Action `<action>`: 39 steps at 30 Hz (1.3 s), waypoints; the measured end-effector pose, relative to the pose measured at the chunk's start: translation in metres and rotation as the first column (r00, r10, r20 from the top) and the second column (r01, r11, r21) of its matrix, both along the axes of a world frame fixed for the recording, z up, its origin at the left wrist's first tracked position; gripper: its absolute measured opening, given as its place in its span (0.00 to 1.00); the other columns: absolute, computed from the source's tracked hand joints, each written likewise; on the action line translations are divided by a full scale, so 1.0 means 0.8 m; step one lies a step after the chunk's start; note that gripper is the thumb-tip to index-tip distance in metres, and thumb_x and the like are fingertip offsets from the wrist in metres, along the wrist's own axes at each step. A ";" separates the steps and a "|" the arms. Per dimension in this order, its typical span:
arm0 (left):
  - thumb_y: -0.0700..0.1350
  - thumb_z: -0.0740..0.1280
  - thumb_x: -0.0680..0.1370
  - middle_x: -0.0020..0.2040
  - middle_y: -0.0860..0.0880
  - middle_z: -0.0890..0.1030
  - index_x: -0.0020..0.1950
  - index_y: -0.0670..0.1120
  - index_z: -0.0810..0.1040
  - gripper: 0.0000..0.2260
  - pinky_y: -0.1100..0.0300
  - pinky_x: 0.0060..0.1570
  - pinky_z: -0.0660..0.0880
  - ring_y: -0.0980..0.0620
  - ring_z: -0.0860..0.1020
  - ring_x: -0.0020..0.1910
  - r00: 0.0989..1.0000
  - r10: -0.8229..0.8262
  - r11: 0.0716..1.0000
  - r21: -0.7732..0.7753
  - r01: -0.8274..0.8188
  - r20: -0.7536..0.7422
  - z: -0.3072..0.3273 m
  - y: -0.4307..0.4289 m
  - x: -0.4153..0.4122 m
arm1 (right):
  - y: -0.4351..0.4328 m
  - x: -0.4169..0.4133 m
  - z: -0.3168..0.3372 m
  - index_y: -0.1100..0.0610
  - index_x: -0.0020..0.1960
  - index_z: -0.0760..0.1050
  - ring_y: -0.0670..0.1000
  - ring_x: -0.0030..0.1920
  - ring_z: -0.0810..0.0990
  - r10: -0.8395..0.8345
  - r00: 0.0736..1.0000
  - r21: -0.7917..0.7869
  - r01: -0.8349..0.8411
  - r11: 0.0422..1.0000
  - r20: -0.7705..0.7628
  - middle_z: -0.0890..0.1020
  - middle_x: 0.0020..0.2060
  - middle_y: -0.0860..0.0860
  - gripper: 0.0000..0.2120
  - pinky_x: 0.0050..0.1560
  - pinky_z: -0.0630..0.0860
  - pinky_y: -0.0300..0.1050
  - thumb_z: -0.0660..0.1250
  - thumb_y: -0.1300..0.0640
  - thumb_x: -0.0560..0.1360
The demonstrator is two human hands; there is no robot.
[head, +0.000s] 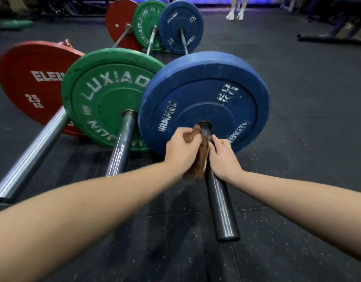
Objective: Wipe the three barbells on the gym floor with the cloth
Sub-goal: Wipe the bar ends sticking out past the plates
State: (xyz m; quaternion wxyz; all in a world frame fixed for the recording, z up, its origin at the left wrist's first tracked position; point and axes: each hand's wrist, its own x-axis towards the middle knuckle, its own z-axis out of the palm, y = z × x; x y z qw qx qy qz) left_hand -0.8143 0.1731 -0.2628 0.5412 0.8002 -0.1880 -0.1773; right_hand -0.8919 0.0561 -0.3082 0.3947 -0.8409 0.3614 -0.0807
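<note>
Left hand [180,147] and right hand [223,158] both grasp the brown cloth [200,161], draped over the blue barbell [220,204] between them. Green barbell [120,143] and red barbell [33,151], to their left, seemingly await wiping.

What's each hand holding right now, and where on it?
Left hand grips the brown cloth by its bunched upper end, near the hub of the blue plate. Right hand sits against the cloth on the dark sleeve; its grip cannot be told.

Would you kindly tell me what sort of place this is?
Most likely a gym's weights area: barbells carrying a red plate, a green plate and a blue plate lie on dark rubber flooring.
</note>
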 end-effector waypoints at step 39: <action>0.54 0.69 0.79 0.48 0.53 0.83 0.54 0.54 0.75 0.07 0.50 0.59 0.78 0.52 0.81 0.50 0.920 -0.041 0.983 0.151 0.107 -0.390 -0.045 0.122 -0.158 | 0.009 -0.008 0.009 0.57 0.82 0.57 0.55 0.76 0.63 -0.042 0.998 0.013 0.041 0.999 0.041 0.63 0.78 0.57 0.24 0.73 0.57 0.45 0.49 0.52 0.87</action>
